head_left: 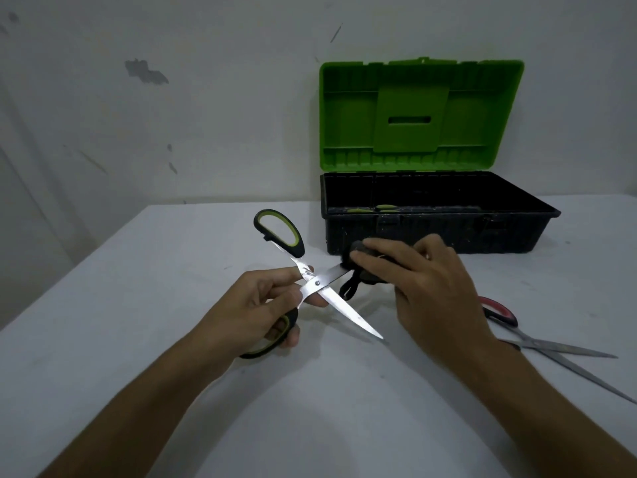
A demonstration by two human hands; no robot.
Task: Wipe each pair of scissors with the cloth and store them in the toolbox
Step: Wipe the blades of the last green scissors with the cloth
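Note:
My left hand [256, 305] grips the green-and-black scissors [344, 310] near the pivot and lower handle, blades spread open above the table. My right hand [424, 281] holds a dark cloth [360, 251] wrapped over the upper blade. A black loop of the cloth hangs below it. The toolbox [441, 236] stands behind, black base, green lid [420, 112] raised. Green-handled scissors [375, 209] lie inside it, mostly hidden. Red-and-black scissors [537, 346] lie open on the table to the right of my right wrist.
The white table [138, 339] meets a marked white wall behind. The table's left edge runs diagonally at the far left. The toolbox sits at the back right against the wall.

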